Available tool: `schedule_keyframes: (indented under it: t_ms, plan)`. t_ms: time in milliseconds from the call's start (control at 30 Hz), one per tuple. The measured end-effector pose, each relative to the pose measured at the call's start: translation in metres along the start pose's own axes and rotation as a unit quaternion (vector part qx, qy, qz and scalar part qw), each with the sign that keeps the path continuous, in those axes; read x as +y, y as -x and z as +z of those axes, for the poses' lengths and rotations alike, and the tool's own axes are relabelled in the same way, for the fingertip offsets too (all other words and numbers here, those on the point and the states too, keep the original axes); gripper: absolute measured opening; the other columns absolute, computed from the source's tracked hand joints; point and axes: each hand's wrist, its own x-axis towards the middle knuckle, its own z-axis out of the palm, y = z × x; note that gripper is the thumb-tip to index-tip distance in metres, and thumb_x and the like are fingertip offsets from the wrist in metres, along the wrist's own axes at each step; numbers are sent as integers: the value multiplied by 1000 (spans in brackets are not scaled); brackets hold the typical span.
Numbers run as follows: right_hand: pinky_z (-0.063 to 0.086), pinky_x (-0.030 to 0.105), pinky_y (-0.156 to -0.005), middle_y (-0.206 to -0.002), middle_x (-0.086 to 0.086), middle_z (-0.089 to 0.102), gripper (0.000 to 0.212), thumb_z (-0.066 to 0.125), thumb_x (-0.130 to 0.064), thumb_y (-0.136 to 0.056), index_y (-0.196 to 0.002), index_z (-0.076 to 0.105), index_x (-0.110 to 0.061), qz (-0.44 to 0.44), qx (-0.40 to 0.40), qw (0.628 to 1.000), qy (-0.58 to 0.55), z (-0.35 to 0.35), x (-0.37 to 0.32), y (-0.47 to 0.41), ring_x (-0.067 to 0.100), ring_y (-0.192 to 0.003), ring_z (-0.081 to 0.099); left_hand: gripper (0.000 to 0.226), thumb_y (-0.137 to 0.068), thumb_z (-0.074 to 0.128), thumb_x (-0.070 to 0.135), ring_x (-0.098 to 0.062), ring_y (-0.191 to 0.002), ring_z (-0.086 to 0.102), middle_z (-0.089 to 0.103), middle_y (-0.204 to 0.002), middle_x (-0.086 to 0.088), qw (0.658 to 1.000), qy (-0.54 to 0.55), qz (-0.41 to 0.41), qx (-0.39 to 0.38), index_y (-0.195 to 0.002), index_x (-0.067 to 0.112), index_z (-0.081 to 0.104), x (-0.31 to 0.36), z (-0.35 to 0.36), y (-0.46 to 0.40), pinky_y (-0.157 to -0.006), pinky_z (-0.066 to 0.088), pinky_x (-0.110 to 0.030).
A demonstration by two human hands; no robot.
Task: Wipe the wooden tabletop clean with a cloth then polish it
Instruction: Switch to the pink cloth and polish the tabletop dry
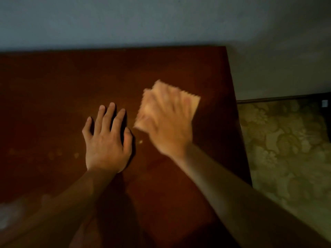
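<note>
A grey-blue wall [161,20] ran behind the dark reddish wooden desk [53,86], and a floral-patterned covering [286,149] lay off the desk's right edge. A few pale spots [53,154] marked the wood near the left hand, and one small pale fleck [140,141] sat between the two hands. The left hand [105,140] rested flat on the desk, its fingers [109,113] straight and slightly spread, holding nothing. The pale orange cloth [192,102] lay on the desk right of centre, under the right hand [166,124], with its zigzag edge showing past the fingertips. That hand was blurred; its fingers seemed laid flat over the cloth, pressing it down.
</note>
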Motion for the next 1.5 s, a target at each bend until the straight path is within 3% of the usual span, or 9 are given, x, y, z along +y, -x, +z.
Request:
schedule_keyframes:
  t_ms: [167,300,400,533,633,767,1033,1333,1500]
  plan:
    - [12,56,-125,-170,11,15,62,19,-54,-107,-162,21,-25,-51,-43,997,-26,-6,40,1,35,-157,12,55,-102,27,42,-25,-153,15,28,-163,-9,1000,10,1,4,-151,18,37,-1,1,0,-120,11,-56]
    - [6,57,-125,-172,10,0,65,1,-56,-105,-164,2,-28,77,-45,995,45,-17,100,-3,35,-158,-2,55,-102,28,42,-26,-153,17,30,-162,-10,1000,17,3,10,-150,16,39,0,0,0,-120,12,-57]
    - [7,55,-126,-172,7,9,64,16,-59,-106,-163,12,-32,142,-8,990,6,-13,53,8,35,-157,8,55,-102,28,42,-25,-153,15,29,-162,-10,1000,16,2,5,-150,17,39,1,0,0,-120,11,-56]
    - [3,53,-127,-172,6,8,63,14,-58,-106,-163,18,-32,8,-19,999,-29,6,-21,53,30,-159,2,56,-102,26,43,-24,-154,14,27,-163,-9,1000,5,6,3,-151,18,36,-2,1,0,-120,12,-56]
    - [12,51,-125,-169,6,22,60,30,-56,-106,-161,29,-30,-31,-13,999,-3,1,26,43,29,-157,14,55,-102,27,43,-25,-154,14,28,-162,-9,1000,12,9,8,-150,18,36,-3,3,0,-120,11,-55]
    - [7,57,-125,-170,13,14,64,24,-54,-106,-164,14,-28,104,-38,993,44,-17,92,30,36,-157,9,55,-102,28,43,-25,-154,13,27,-163,-10,1000,9,9,1,-150,18,35,-2,3,-1,-120,10,-55]
    - [0,51,-127,-172,7,7,62,23,-56,-106,-163,18,-32,78,-2,997,-22,1,8,48,30,-159,2,56,-102,25,43,-25,-154,12,26,-163,-10,1000,5,11,-4,-151,18,34,0,1,-1,-120,8,-55]
    - [17,57,-123,-171,8,13,62,23,-54,-106,-163,12,-32,154,-33,987,23,-22,117,61,33,-157,11,55,-101,29,37,-25,-154,14,28,-163,-9,997,26,59,-43,-151,16,40,50,-5,60,-120,9,-50]
    - [1,59,-125,-173,7,-2,65,13,-57,-104,-164,4,-33,123,-18,992,-17,-1,39,71,33,-158,-5,57,-102,26,41,-25,-155,9,21,-165,-8,997,-23,58,-55,-154,19,34,54,11,81,-122,6,-50]
